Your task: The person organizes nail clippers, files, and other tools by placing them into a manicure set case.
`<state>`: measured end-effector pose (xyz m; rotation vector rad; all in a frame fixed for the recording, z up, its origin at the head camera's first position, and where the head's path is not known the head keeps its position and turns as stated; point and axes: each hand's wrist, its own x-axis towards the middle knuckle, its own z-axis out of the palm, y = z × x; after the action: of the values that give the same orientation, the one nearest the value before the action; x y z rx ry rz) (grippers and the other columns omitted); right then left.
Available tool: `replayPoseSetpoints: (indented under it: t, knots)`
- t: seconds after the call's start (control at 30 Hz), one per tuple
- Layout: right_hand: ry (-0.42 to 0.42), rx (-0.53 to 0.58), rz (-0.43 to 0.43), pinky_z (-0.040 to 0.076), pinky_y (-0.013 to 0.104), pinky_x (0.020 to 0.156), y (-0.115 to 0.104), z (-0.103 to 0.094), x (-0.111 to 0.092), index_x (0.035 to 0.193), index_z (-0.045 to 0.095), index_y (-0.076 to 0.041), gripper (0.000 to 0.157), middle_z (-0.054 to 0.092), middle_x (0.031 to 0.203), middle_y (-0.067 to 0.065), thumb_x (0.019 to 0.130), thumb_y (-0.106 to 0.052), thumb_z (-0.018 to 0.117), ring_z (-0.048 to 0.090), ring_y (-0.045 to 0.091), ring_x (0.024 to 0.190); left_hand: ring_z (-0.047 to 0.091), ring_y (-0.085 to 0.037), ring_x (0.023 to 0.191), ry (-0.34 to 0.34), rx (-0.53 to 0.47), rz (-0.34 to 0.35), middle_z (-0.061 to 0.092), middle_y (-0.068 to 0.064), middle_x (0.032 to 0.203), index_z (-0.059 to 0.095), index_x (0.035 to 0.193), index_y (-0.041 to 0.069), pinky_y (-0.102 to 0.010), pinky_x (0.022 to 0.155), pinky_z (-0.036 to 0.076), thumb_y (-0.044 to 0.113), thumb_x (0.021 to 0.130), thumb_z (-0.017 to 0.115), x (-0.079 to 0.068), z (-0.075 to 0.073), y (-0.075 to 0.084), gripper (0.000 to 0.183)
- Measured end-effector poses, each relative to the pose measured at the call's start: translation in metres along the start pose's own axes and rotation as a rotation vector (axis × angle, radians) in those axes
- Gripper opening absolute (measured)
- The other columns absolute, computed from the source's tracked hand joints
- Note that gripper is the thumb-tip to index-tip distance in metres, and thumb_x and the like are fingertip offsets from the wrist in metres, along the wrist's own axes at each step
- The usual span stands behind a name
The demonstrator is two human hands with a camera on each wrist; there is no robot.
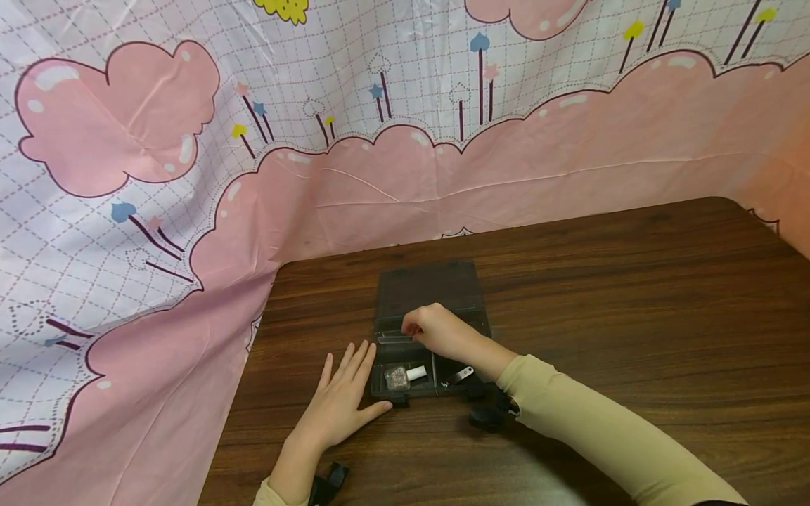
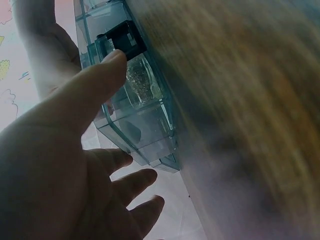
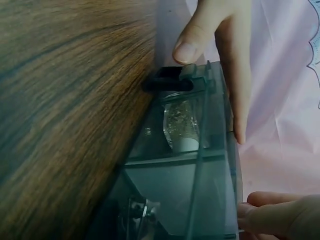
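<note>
A dark see-through plastic compartment box [image 1: 425, 288] lies on the table with its lid folded back. In its front left compartment lies a glittery nail polish bottle [image 1: 399, 379] with a white cap. The front right one holds nail clippers [image 1: 460, 376]. My left hand [image 1: 344, 393] has its fingers spread at the box's left side, the thumb by the front latch [image 2: 127, 40]. My right hand [image 1: 443, 330] is over the middle of the box, its fingers curled at a clear strip [image 1: 394, 338]; whether they pinch it is hidden.
The box stands on a dark wood-grain table [image 1: 633, 302]. Behind and to the left hangs a pink and white patterned cloth [image 1: 392, 183]. Dark wrist gear [image 1: 487, 416] sits under the right wrist, close to the box's front edge.
</note>
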<state>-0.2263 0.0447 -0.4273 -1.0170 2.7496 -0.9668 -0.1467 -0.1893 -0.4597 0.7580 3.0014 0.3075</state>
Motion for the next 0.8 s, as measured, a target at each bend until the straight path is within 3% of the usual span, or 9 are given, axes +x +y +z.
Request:
replayPoseSetpoints:
  t: [0.27,0.57,0.8]
  knots:
    - [-0.048,-0.107,0.04,0.055,0.028,0.072,-0.006,0.005,0.004,0.102,0.071,-0.003,0.018,0.07,0.097,0.008,0.085,0.003,0.068,0.067,0.018,0.085,0.002,-0.022,0.145,-0.012,0.0,-0.006,0.012,-0.006,0.159,0.012,0.155,0.014,-0.056,0.113,0.002,0.065,0.087,0.053,-0.001,0.0,-0.001,0.095]
    - [-0.068,-0.296,0.021,0.053,0.025,0.059,-0.015,0.009,0.009,0.092,0.073,-0.006,0.01,0.069,0.083,0.003,0.084,-0.001,0.071,0.064,0.013,0.067,0.002,-0.021,0.145,-0.012,0.005,-0.01,0.011,-0.004,0.159,0.012,0.155,0.015,-0.056,0.113,0.002,0.066,0.086,0.053,-0.001,0.001,-0.002,0.095]
    - [-0.066,-0.296,0.026,0.052,0.023,0.056,-0.015,0.009,0.01,0.088,0.073,-0.007,0.007,0.069,0.08,0.002,0.084,-0.002,0.071,0.063,0.012,0.064,0.003,-0.022,0.145,-0.008,0.004,-0.002,0.012,-0.005,0.159,0.012,0.155,0.015,-0.056,0.113,0.003,0.065,0.086,0.053,0.0,0.0,-0.002,0.095]
